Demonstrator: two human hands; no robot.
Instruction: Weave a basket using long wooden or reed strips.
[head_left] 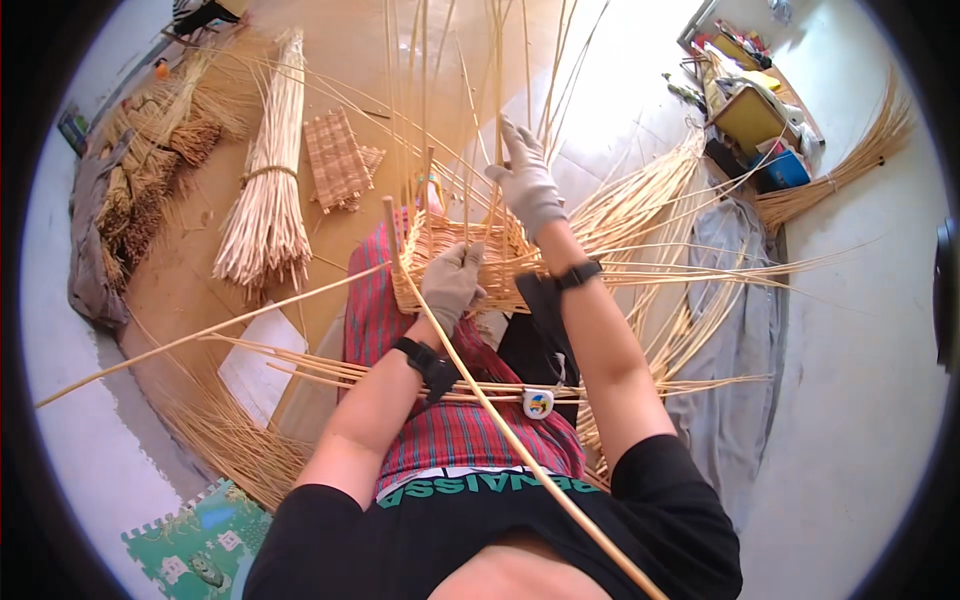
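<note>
**Two gloved hands on a half-made basket**

The person sits with a half-woven basket [455,262] on the lap, in the middle of the frame. Many thin cane stakes [497,70] stick up from it and point toward the top of the frame. Other canes fan out to the right.

The left hand [452,285] wears a grey glove. Its fingers are curled shut on the near edge of the basket. The right hand [527,180] wears a grey glove too. It reaches higher up, and its fingers are closed around one upright stake.

One long cane [500,420] runs slanted from the basket down to the lower right. One tied bundle of canes [268,190] lies on the floor at the upper left, its long side running up and down. One small woven mat [335,160] lies just beside it.
</note>
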